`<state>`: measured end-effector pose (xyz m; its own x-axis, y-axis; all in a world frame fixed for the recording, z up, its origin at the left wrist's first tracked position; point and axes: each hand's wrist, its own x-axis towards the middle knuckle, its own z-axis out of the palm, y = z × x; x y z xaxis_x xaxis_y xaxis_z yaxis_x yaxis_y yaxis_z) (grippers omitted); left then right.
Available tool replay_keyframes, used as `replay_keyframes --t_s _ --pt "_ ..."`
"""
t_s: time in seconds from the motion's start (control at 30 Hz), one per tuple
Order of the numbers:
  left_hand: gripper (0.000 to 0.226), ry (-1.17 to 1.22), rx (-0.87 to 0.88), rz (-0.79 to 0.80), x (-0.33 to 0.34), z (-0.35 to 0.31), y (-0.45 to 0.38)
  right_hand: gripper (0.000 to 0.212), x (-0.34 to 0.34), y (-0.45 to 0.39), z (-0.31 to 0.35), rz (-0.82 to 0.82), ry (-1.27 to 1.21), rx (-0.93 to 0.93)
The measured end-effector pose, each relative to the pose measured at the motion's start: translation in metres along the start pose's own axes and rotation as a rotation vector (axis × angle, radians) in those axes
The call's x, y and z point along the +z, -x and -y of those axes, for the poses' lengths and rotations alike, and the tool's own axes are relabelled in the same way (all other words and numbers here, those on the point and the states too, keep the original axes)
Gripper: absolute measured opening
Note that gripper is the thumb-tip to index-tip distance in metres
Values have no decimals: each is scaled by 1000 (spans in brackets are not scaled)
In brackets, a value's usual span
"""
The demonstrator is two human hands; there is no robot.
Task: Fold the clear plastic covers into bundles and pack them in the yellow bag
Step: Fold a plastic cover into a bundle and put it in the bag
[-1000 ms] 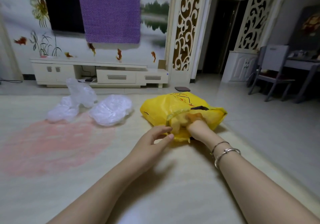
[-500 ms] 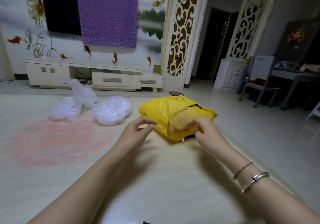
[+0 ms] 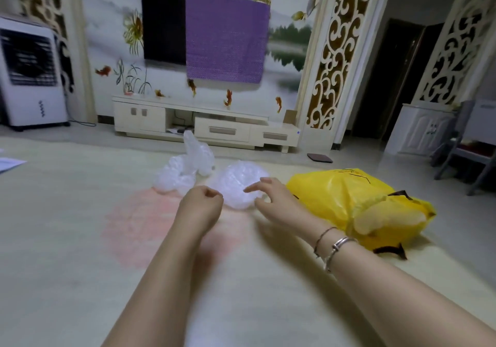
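Here my left hand hovers with fingers curled in, holding nothing, just beside the nearest clear plastic cover. My right hand reaches over it, fingers spread and relaxed. The yellow bag lies on the floor to my right.

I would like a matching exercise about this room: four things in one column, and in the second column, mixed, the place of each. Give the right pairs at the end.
Things:
1. yellow bag
2. purple cloth
3. nearest clear plastic cover
4. white air cooler

Places:
A. standing at the far left wall
B. on the floor, right of the right hand
C. hanging over part of the dark screen
D. on the floor, just beyond both hands

Pairs: 1-B, 2-C, 3-D, 4-A
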<state>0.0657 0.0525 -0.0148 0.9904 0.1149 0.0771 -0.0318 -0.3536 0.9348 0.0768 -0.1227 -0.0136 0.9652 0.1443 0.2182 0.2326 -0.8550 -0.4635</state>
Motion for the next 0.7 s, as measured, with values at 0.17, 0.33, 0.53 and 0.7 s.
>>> replay_keyframes --t_s 0.17,0.33,0.53,0.7 --pt "20 -85 22 -5 4 6 -14 41 19 -31 -7 140 172 -12" --pt "25 -78 57 -14 5 5 -9 39 5 -12 -8 -85 -216 -31" --pt "29 113 179 38 7 -12 16 32 -33 32 9 -250 -747 2" --pt "24 321 174 213 11 -25 31 34 -41 68 21 -112 -1066 50"
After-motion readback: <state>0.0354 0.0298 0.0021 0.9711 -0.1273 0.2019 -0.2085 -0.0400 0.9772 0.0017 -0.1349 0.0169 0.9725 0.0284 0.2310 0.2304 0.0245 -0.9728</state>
